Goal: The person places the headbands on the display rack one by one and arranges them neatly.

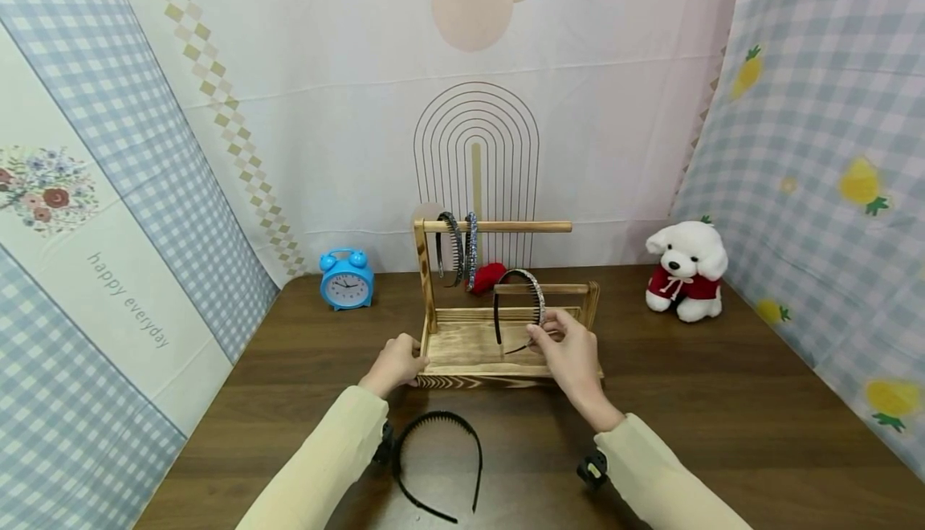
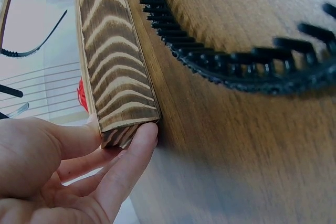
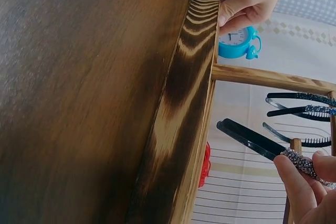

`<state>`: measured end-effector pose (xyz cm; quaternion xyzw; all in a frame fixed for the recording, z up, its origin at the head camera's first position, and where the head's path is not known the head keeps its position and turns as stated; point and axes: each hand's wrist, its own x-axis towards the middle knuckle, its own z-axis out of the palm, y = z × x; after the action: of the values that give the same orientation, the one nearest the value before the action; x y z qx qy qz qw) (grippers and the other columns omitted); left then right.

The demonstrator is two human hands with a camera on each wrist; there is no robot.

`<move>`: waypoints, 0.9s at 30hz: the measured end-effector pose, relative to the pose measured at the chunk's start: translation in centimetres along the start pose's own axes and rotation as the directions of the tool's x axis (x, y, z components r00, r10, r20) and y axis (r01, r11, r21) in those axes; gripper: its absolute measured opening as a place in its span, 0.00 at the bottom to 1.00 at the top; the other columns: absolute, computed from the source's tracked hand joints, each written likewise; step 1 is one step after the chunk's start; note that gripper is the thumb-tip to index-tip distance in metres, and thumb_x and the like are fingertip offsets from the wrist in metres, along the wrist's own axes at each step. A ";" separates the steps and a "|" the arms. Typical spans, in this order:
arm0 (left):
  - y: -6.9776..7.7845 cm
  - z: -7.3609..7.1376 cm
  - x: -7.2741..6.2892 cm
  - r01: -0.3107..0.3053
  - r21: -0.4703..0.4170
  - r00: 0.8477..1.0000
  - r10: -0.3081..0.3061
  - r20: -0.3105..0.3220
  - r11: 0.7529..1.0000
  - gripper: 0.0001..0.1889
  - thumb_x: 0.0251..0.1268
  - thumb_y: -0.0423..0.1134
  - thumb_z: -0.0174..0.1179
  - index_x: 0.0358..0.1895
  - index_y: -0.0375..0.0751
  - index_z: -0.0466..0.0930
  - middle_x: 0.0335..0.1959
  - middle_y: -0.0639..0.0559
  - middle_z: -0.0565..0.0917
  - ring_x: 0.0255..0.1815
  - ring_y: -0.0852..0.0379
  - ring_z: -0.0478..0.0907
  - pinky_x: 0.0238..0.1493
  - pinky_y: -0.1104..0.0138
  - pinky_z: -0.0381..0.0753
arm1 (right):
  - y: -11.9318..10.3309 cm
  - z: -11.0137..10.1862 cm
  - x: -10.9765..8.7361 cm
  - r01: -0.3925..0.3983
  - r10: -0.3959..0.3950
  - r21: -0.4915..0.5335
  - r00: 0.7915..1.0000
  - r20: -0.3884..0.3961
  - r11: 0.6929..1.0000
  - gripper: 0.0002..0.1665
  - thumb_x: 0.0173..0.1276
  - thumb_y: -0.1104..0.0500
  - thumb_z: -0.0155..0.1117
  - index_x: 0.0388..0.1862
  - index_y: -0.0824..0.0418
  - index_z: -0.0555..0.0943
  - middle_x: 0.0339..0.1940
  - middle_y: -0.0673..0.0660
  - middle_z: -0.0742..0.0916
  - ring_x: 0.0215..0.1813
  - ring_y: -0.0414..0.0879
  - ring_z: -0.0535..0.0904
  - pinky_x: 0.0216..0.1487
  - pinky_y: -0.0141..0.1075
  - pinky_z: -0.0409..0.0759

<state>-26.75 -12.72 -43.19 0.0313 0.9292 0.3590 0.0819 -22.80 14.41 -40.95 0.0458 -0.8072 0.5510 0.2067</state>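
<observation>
A wooden rack (image 1: 470,381) with a tray base stands mid-table. Its upper bar (image 1: 520,226) carries two glittery headbands, a dark one (image 1: 457,249) and a bluish one (image 1: 472,253). My left hand (image 1: 393,363) grips the base's front left corner, thumb above and fingers round the end in the left wrist view. In front of the lower bar (image 1: 571,289), my right hand (image 1: 571,353) pinches a black headband with silvery stones (image 1: 538,297) by one side, its open ends pointing down over the tray. A black toothed headband (image 1: 438,415) lies on the table nearer me.
A blue alarm clock (image 1: 347,281) stands at the back left of the table (image 1: 686,401). The white plush dog (image 1: 690,265) in a red top sits back right. Something red (image 1: 487,277) lies behind the rack. Patterned cloths hang at the back and both sides.
</observation>
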 end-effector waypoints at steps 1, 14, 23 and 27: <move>0.0 0.0 0.0 -0.003 0.002 1.000 0.003 0.000 1.000 0.18 0.69 0.30 0.58 0.57 0.22 0.76 0.51 0.26 0.80 0.20 0.52 0.84 0.25 0.65 0.87 | 0.0 0.0 0.0 -0.002 0.002 -0.006 1.000 -0.001 1.000 0.09 0.65 0.60 0.69 0.41 0.63 0.81 0.31 0.59 0.89 0.30 0.49 0.88 0.27 0.28 0.84; 0.1 -0.1 -0.1 0.014 -0.008 1.000 -0.014 0.007 1.000 0.19 0.69 0.30 0.58 0.59 0.22 0.75 0.57 0.24 0.76 0.22 0.51 0.84 0.27 0.64 0.87 | 0.9 -0.7 0.0 -0.015 0.014 -0.038 0.999 -0.033 0.999 0.10 0.64 0.60 0.70 0.39 0.65 0.82 0.33 0.60 0.90 0.30 0.49 0.88 0.30 0.33 0.87; 0.2 -0.1 -0.2 0.011 -0.013 1.000 -0.011 0.010 1.000 0.19 0.69 0.30 0.58 0.59 0.21 0.75 0.54 0.25 0.78 0.23 0.51 0.83 0.27 0.63 0.87 | 1.2 -1.3 0.1 -0.039 0.037 -0.031 0.997 -0.070 0.999 0.08 0.64 0.63 0.70 0.38 0.64 0.81 0.32 0.63 0.89 0.31 0.50 0.88 0.31 0.35 0.88; 0.2 -0.2 -0.2 0.015 -0.013 1.000 -0.015 0.008 1.000 0.19 0.69 0.30 0.58 0.59 0.21 0.74 0.54 0.25 0.78 0.23 0.51 0.84 0.27 0.64 0.87 | 1.3 -1.5 0.1 -0.048 0.044 -0.049 0.996 -0.075 0.998 0.08 0.64 0.62 0.70 0.37 0.63 0.80 0.32 0.62 0.90 0.32 0.54 0.88 0.29 0.29 0.86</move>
<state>-26.59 -12.70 -42.90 0.0253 0.9267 0.3643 0.0883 -22.88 16.33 -41.61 0.0016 -0.8135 0.5364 0.2245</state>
